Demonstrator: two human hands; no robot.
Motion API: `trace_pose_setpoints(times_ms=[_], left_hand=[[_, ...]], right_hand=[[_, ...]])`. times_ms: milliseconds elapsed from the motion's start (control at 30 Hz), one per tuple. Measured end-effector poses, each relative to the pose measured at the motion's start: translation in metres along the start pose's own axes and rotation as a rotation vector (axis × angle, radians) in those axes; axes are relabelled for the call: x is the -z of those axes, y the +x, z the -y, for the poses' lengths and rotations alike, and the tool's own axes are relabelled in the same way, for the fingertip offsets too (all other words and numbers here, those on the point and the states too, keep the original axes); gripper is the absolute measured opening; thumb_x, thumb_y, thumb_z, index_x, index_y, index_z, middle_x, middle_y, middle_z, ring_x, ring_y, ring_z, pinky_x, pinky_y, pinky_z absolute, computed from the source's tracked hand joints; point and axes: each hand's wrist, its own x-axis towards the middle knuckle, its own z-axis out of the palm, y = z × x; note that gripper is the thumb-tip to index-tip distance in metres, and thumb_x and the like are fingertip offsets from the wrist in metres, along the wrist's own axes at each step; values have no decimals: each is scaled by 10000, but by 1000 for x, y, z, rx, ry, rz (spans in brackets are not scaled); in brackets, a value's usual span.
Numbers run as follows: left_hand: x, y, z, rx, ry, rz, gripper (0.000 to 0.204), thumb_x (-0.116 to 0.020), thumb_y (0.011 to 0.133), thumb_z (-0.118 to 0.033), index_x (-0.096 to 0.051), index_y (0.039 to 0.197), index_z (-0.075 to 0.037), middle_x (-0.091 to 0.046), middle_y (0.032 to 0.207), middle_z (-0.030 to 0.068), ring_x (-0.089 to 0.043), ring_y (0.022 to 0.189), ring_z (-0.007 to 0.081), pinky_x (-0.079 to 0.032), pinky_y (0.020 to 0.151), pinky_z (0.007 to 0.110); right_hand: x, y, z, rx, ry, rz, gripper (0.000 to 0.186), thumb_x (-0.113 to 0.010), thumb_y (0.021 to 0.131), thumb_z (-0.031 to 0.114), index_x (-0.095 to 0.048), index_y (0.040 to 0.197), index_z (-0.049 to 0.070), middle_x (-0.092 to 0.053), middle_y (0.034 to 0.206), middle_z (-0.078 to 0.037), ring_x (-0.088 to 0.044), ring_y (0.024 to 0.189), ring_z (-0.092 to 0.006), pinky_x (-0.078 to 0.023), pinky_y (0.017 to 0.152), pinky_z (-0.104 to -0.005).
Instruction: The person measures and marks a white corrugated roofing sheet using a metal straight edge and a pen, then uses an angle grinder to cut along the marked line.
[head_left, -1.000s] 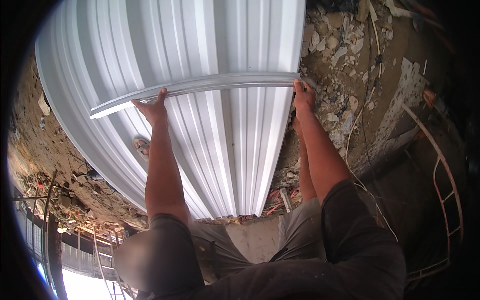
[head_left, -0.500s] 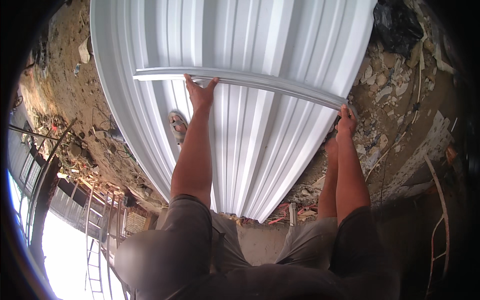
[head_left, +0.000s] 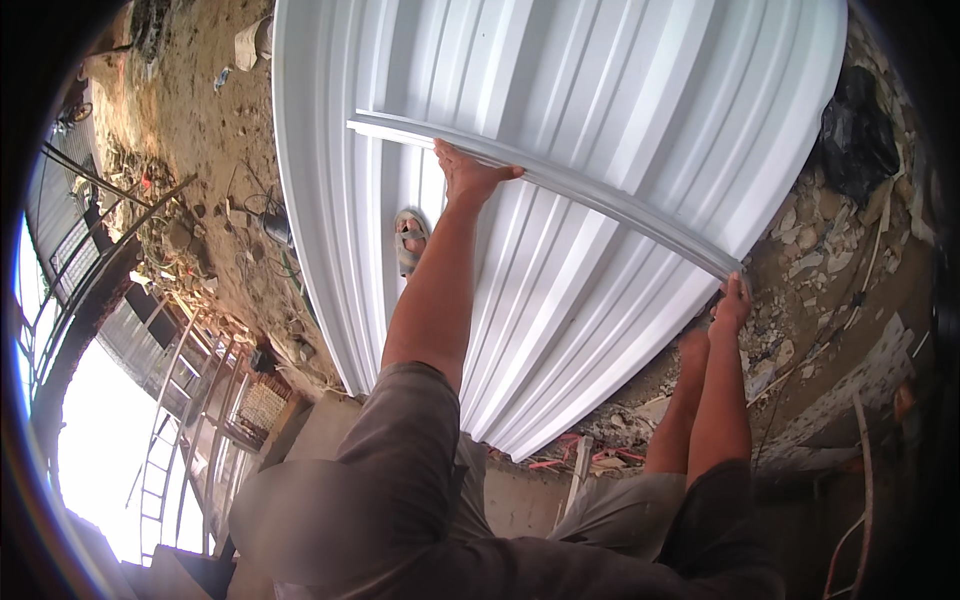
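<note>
A long, narrow light-grey metal strip [head_left: 600,203] with a folded profile lies across a large ribbed white metal roofing sheet [head_left: 560,300]. My left hand [head_left: 470,180] grips the strip's near edge left of its middle, thumb and forefinger spread along it; its other fingers are partly hidden. At the strip's right end, beside the sheet's edge, my right hand [head_left: 733,303] is closed on it. My left foot, in a strapped sandal [head_left: 410,243], rests on the sheet. Behind my right forearm, my right leg [head_left: 685,400] is partly hidden.
Bare soil and rubble [head_left: 815,245] flank the sheet. A black plastic bag [head_left: 858,135] lies at the far right. Ladders [head_left: 165,440] and rusty metal bars stand at the lower left. Red scraps [head_left: 560,453] and a concrete edge are close to me.
The view has shifted and turned, so the sheet and strip appear farther right and more slanted. Both hands remain at about the same places along the strip.
</note>
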Motion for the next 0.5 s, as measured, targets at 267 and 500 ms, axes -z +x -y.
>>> trace_pose_setpoints(times_ms=[267,500], left_hand=[[17,-15,-36,152,228,66,1566,-977,513,-475,60,1555,63,52,1654,239,37,1555,309,-267,1186,560],[10,-30,-34,30,212,-84,1146,-974,550,-396,-354,1391,75,-320,1492,230,-302,1424,344,-364,1144,460]], right_hand=[[-1,0,-2,-34,76,-6,581,-620,955,516,-585,1362,104,-713,1147,-25,-631,812,-134,-413,488,-283],[0,-1,-2,-42,69,5,557,-617,961,504,-579,1367,125,-709,1143,-31,-630,814,-135,-423,490,-289]])
